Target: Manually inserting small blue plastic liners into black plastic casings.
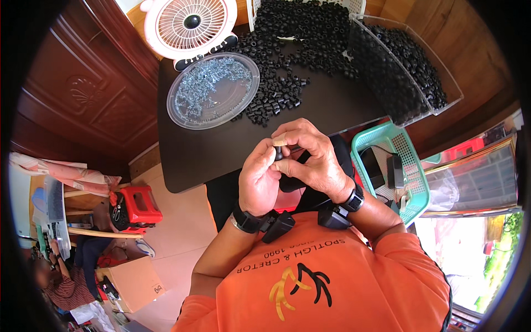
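Note:
Close in front of my chest, both hands meet around a small black cylindrical piece (279,153). My left hand (259,180) grips it from the left, with its fingers partly hidden behind the thumb. My right hand (312,157) pinches it from the right, with a tan wrap on one fingertip. Beyond them, on the dark table (213,152), many loose black ring-shaped pieces (279,94) lie heaped. To the left of that heap is a round clear plastic tray (235,98) bearing tiny clear bluish pieces.
A pink-and-white fan (192,47) stands at the back left. A clear bin (451,102) of black pieces juts over the table's right edge, above a green basket (421,193). On the floor at left are a red stool (145,206) and a cardboard box (138,285), near another person (66,290).

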A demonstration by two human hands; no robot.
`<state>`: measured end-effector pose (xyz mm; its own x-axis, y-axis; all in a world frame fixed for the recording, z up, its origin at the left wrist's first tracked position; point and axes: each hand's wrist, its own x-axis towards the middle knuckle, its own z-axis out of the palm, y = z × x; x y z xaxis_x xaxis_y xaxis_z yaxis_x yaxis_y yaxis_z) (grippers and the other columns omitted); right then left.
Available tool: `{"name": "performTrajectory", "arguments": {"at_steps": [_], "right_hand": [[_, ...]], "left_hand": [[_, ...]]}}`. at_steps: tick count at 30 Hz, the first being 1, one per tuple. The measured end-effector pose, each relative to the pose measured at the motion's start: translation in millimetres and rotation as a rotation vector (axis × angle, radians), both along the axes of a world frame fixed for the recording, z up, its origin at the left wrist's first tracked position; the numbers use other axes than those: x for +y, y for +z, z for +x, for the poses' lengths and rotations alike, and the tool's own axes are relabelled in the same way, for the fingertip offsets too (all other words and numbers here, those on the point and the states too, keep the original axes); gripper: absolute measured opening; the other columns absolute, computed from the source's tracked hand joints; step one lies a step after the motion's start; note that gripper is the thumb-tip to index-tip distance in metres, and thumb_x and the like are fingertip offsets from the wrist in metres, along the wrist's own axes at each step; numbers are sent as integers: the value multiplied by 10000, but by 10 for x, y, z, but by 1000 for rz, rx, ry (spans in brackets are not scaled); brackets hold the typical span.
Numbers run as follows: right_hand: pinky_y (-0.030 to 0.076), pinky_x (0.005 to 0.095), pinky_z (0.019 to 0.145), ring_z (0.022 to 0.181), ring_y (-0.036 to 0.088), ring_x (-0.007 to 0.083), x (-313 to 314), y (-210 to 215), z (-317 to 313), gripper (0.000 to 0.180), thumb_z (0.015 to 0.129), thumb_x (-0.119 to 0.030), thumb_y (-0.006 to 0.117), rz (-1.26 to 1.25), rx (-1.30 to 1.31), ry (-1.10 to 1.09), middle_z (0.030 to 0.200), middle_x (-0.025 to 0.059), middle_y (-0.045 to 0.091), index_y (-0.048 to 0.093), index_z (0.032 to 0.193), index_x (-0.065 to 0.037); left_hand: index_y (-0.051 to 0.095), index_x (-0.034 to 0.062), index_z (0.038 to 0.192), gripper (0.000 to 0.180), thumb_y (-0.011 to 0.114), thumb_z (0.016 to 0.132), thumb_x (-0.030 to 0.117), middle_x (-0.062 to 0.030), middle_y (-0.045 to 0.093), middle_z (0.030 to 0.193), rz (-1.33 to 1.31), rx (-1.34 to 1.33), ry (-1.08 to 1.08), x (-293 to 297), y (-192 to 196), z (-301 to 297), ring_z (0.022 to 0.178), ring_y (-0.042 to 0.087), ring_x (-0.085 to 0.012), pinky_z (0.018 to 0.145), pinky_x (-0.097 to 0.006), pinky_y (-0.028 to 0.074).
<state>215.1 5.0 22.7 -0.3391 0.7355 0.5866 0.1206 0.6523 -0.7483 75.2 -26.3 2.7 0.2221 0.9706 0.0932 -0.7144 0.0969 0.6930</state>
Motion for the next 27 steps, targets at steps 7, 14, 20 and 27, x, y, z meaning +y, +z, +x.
{"name": "performTrajectory", "arguments": {"at_steps": [7,14,20,27], "right_hand": [[515,367,758,877,590,282,-26,68,9,392,657,-78,763,241,-220,-133,1000,100,610,625,1023,-64],[520,376,743,853,598,294,2,12,18,410,683,-167,757,269,-215,-160,971,114,614,615,1038,-20],[522,381,723,832,604,301,10,11,14,410,687,-166,752,357,-213,-153,956,120,617,607,1040,-15],[515,375,715,811,597,300,12,-40,-12,385,687,-121,732,453,-227,-169,941,128,607,598,1027,0]], "left_hand": [[504,17,947,214,391,963,197,-51,514,942,16,-10,4,-9,9,-5,925,514,-143,828,-283,418],[530,-23,1023,322,368,964,249,-82,563,971,5,56,-40,-29,-15,-32,846,521,-140,756,-278,422],[537,-18,950,309,355,959,232,-71,560,889,39,115,37,-67,52,12,746,499,-125,688,-262,404],[518,15,912,263,361,966,219,-44,527,830,46,105,111,-101,-5,38,745,497,-126,668,-269,401]]}}
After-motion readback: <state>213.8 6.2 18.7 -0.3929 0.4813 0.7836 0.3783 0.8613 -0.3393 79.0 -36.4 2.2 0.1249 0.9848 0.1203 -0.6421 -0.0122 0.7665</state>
